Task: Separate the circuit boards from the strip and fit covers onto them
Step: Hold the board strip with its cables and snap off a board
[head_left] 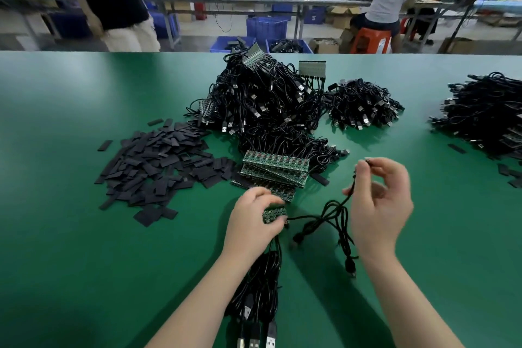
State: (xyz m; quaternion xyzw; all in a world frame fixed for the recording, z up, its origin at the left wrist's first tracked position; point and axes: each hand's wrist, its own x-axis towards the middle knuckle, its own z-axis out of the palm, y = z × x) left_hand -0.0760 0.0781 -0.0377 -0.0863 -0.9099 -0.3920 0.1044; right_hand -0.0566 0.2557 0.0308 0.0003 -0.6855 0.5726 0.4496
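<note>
**Currently: Left Hand on Board Strip, Right Hand on Cable End**

Left hand (254,216), lower centre of the frame: the fingers curl over a short strip of green circuit boards (274,214) and the thumb closes against its near edge, gripping it. Black cables (261,285) run from under this hand toward the bottom edge, ending in USB plugs (255,339).

Right hand (380,206), right of centre: thumb and forefinger pinch the small dark end of a single black cable (330,213); whether a board sits there cannot be told. The remaining fingers are loosely spread and slightly curled, holding nothing. The cable hangs from the pinch and loops onto the green table (84,263) between both hands.

Just above the left hand lies a stack of longer board strips (275,169). A heap of flat black covers (158,161) occupies the left-centre. A large pile of cabled boards (262,99) fills the upper centre, with a smaller cable pile (364,106) to its right and another (485,113) at the right edge.
</note>
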